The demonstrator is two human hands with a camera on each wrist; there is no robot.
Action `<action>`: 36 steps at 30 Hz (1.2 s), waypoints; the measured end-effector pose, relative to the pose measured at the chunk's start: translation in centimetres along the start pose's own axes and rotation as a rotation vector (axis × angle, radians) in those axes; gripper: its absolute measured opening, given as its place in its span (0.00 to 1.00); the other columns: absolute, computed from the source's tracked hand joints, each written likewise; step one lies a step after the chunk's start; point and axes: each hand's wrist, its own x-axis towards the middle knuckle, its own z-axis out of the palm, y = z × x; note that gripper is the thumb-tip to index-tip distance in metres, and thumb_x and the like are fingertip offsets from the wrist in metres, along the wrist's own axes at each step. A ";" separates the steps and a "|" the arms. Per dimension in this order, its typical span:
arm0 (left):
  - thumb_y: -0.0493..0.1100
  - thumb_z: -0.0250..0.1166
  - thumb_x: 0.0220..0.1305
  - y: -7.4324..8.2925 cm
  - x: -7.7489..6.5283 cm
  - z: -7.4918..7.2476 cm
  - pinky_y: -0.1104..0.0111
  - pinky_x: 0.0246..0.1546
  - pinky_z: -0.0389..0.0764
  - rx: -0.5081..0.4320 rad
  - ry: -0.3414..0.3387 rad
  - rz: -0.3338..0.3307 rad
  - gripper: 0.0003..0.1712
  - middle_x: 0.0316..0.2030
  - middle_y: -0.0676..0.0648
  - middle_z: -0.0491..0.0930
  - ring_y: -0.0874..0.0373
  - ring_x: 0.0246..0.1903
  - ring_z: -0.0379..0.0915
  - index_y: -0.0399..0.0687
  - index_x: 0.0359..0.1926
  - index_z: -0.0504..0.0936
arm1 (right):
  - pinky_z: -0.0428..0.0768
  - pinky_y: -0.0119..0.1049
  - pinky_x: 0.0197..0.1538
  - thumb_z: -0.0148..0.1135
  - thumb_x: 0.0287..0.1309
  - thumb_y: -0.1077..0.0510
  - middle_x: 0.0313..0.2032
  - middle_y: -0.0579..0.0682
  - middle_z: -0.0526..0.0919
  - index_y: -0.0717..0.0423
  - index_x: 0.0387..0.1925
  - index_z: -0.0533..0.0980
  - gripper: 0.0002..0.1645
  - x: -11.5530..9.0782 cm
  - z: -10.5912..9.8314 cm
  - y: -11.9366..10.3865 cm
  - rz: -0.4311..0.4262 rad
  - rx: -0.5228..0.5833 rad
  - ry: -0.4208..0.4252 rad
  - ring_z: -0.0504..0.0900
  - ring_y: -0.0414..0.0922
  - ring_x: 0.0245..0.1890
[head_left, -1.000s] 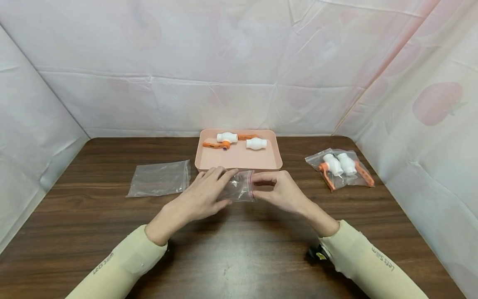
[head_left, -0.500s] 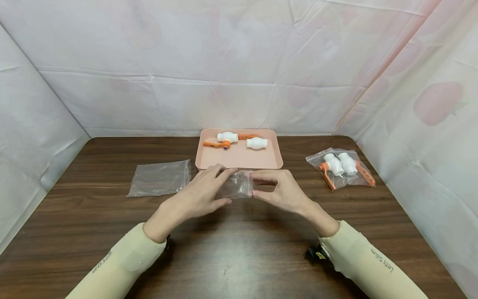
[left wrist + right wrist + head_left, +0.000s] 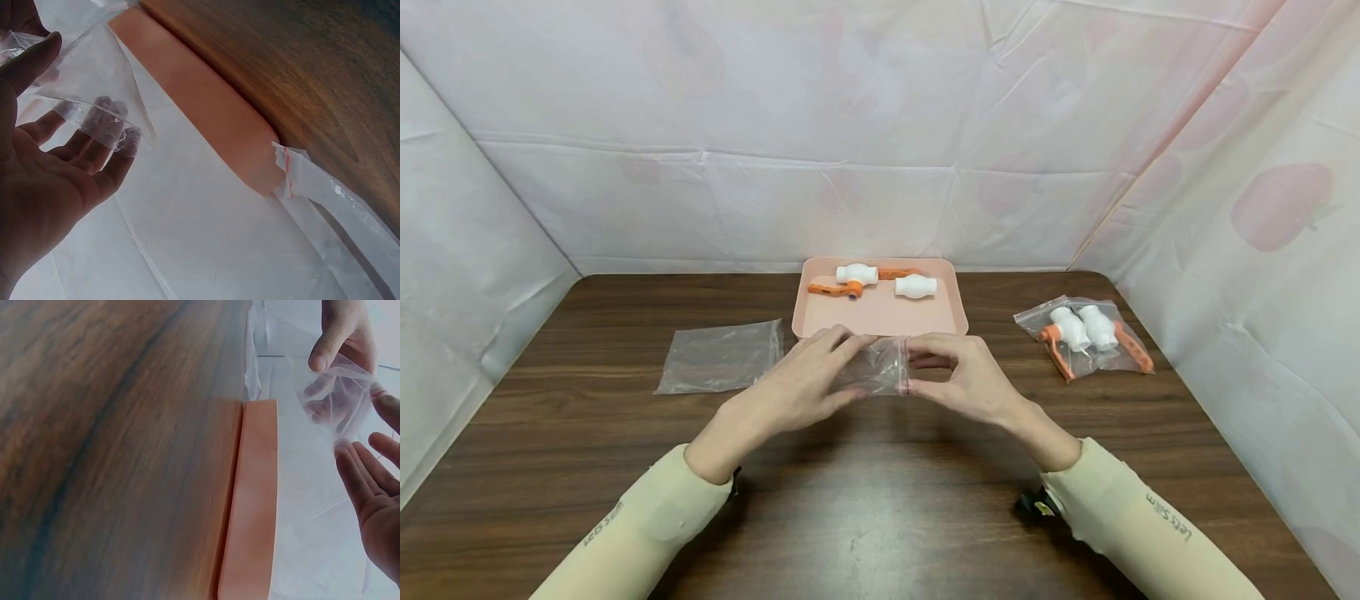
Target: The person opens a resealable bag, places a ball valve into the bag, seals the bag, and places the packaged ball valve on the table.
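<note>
Between the two hands, above the table, is a small clear zip bag (image 3: 874, 367) with a pink strip along its mouth. My left hand (image 3: 797, 383) holds the bag's body, thumb on the near side and fingers behind the film, as the left wrist view shows of the bag (image 3: 87, 69). At the mouth, the thumb and fingers of my right hand (image 3: 958, 379) are curled onto the strip, well apart from each other. In the right wrist view the right hand (image 3: 378, 500) has fingertips right at the bag's edge (image 3: 340, 400). Nothing shows inside the bag.
Behind the hands stands a pink tray (image 3: 880, 321) with two white ball valves (image 3: 857, 275) with orange handles. Another clear bag (image 3: 718, 358) lies flat at left. At right lies a zip bag of two valves (image 3: 1082, 333). A white curtain (image 3: 850, 167) closes off the back.
Both hands have lifted slightly with the bag, away from the front edge. The bag's mouth appears narrower than a second ago. The tray and the other bags stay in place.
</note>
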 end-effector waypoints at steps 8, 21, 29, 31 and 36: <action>0.46 0.77 0.61 -0.5 -0.1 0.1 0.55 0.47 0.76 0.001 0.006 -0.006 0.37 0.47 0.46 0.75 0.52 0.45 0.74 0.45 0.68 0.73 | 0.85 0.40 0.47 0.74 0.54 0.73 0.42 0.53 0.87 0.64 0.48 0.83 0.19 0.2 -0.6 -0.4 -0.010 -0.005 0.053 0.88 0.49 0.41; 0.48 0.76 0.62 -0.6 -0.4 0.0 0.55 0.47 0.77 0.005 -0.026 -0.040 0.37 0.46 0.46 0.74 0.52 0.42 0.75 0.45 0.69 0.72 | 0.84 0.51 0.46 0.71 0.60 0.66 0.41 0.50 0.86 0.59 0.47 0.82 0.13 3.5 -3.3 1.0 0.155 -0.288 0.005 0.85 0.44 0.41; 0.48 0.76 0.63 -0.7 -0.5 0.1 0.55 0.48 0.77 0.000 -0.044 -0.053 0.38 0.47 0.46 0.74 0.52 0.42 0.74 0.45 0.70 0.71 | 0.82 0.49 0.52 0.72 0.62 0.61 0.49 0.57 0.83 0.62 0.53 0.79 0.19 5.7 -4.4 2.5 0.265 -0.403 -0.095 0.82 0.50 0.50; 0.49 0.76 0.63 -0.7 -0.5 0.2 0.55 0.47 0.77 0.000 -0.056 -0.060 0.39 0.47 0.47 0.73 0.52 0.42 0.74 0.46 0.71 0.70 | 0.80 0.52 0.55 0.71 0.63 0.59 0.52 0.58 0.82 0.63 0.55 0.78 0.22 6.2 -4.5 2.9 0.294 -0.427 -0.117 0.81 0.52 0.52; 0.49 0.76 0.63 -0.6 -0.6 0.3 0.54 0.48 0.77 -0.008 -0.074 -0.056 0.41 0.47 0.47 0.73 0.51 0.43 0.75 0.48 0.72 0.68 | 0.76 0.52 0.59 0.69 0.64 0.56 0.60 0.61 0.78 0.61 0.64 0.73 0.30 7.5 -4.6 3.8 0.374 -0.475 -0.198 0.77 0.56 0.60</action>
